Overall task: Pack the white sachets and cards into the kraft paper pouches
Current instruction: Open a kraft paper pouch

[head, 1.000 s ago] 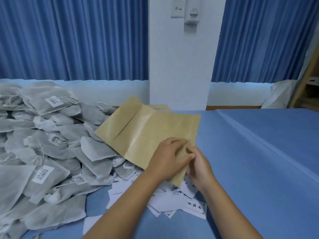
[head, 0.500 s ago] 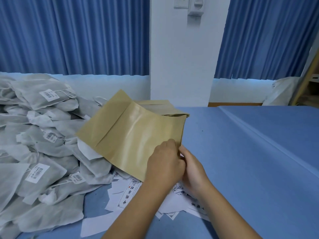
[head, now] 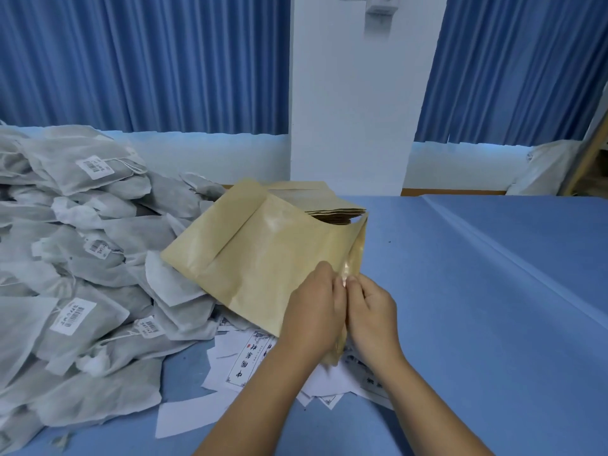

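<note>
Pinching the right-hand edge of one kraft pouch [head: 263, 258], the left hand [head: 314, 311] and right hand [head: 373, 312] meet thumb to thumb, fingers curled onto the paper from both sides, prob. to peel the two walls apart so the mouth gapes. The pouch is held up off the table [head: 477, 307], tilted, w/ its folded-band end toward the heap and the edge being worked facing the person, which keeps the opening where both hands can get at it. A glossy lining shows along that edge, so the mouth looks partly parted. Can't see if anything is inside. A stack of spare pouches [head: 329, 205] lies flat just behind. White sachets [head: 82, 258] are heaped at left, beside the held pouch's far corner (contact can't be told), and cards [head: 250, 357] lie scattered under the wrists. Both are close b/c they go in next, I'd judge.
</note>
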`<state>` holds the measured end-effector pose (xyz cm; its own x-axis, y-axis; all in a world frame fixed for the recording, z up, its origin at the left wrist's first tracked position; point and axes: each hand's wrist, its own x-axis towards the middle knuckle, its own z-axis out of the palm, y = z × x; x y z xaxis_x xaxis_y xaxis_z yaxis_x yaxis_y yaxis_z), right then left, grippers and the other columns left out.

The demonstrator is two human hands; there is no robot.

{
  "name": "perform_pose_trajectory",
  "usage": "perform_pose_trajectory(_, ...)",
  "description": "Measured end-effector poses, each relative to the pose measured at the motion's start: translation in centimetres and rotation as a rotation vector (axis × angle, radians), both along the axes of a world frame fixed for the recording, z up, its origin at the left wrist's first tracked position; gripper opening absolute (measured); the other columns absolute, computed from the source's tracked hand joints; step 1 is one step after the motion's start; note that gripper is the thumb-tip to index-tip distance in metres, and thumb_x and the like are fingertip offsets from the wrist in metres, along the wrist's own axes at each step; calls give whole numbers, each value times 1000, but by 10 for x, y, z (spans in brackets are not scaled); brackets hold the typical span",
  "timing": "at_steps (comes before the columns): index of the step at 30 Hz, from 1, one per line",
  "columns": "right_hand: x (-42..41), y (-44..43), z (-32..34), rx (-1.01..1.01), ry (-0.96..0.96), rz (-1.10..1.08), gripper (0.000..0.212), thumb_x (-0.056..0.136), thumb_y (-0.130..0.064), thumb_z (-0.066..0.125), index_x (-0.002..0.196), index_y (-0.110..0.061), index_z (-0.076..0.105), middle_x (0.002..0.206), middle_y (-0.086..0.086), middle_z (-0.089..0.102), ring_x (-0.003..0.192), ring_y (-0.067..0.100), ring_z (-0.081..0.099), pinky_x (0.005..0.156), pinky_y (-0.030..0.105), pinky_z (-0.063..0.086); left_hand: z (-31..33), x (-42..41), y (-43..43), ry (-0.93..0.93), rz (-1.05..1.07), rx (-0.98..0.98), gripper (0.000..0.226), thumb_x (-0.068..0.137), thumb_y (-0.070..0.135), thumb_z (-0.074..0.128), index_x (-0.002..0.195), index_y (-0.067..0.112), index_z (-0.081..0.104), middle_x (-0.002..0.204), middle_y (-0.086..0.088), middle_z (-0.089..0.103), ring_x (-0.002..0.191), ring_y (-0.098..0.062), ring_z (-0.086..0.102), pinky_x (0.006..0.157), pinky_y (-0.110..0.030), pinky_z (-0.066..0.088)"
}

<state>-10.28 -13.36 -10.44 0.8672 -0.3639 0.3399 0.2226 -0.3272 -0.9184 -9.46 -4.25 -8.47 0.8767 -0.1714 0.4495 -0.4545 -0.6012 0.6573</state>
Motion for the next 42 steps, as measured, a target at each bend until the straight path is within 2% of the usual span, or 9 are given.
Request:
perform_pose_trajectory(8,-1,-25,9,132,56,-107,39,85,-5,44,55,-21,26,54,-5,24,53,12,22,49,26,20,1,13,18,86,16,-335,28,92,17,50,67,21,37,51,11,47,46,-6,40,47,-18,32)
perform_pose_trajectory(11,-1,-23,7,35,73,0,29,92,-16,56,63,-13,53,53,1,41,49,14,39,48,22,38,1,8,18,10,-57,-112,25,91,22,52,69,16,43,87,11,67,78,-9,60,68,-26,45)
perform_pose_trajectory(14,2,-26,8,14,180,44,37,95,-19,56,61,-9,48,51,0,43,48,15,40,45,22,32,3,7,21,-111,-158,-49,26,91,19,50,66,14,43,136,12,52,124,-4,47,93,-22,39)
perform_pose_trajectory(17,0,-27,12,285,322,246,28,95,-17,57,72,-2,61,64,11,56,55,19,51,49,25,39,10,4,24,-177,-253,-67,27,90,15,48,66,19,38,143,5,48,134,-2,39,108,-23,29)
perform_pose_trajectory(23,0,-9,12,597,324,573,20,94,-18,60,98,-4,73,98,19,71,88,28,69,75,37,54,24,-11,22,-228,-83,-71,23,88,24,38,91,15,59,104,1,67,98,-15,56,81,-28,41)
perform_pose_trajectory(27,14,16,11,581,403,627,22,95,-20,61,101,-2,70,93,18,70,79,24,68,64,29,55,19,-10,46,-257,122,-126,27,90,19,43,71,35,32,69,15,40,68,-5,32,60,-24,20)
perform_pose_trajectory(32,46,60,5,853,500,738,30,84,-2,39,103,0,62,82,16,61,68,22,57,63,31,51,8,17,91,-93,347,-291,34,93,13,46,63,24,33,61,6,43,58,-12,38,57,-33,18)
perform_pose_trajectory(36,60,83,-5,329,332,659,50,89,9,33,81,-20,74,69,-3,70,59,7,66,53,18,51,-7,31,131,-74,440,-535,33,95,13,43,64,15,33,61,1,39,57,-8,33,59,-35,24)
perform_pose_trajectory(42,76,106,-13,-202,71,554,22,82,-13,70,92,-31,62,90,-6,67,83,7,62,71,23,48,-17,43,144,-81,537,-667,36,95,13,43,62,17,29,59,5,32,53,-5,32,54,-29,26)
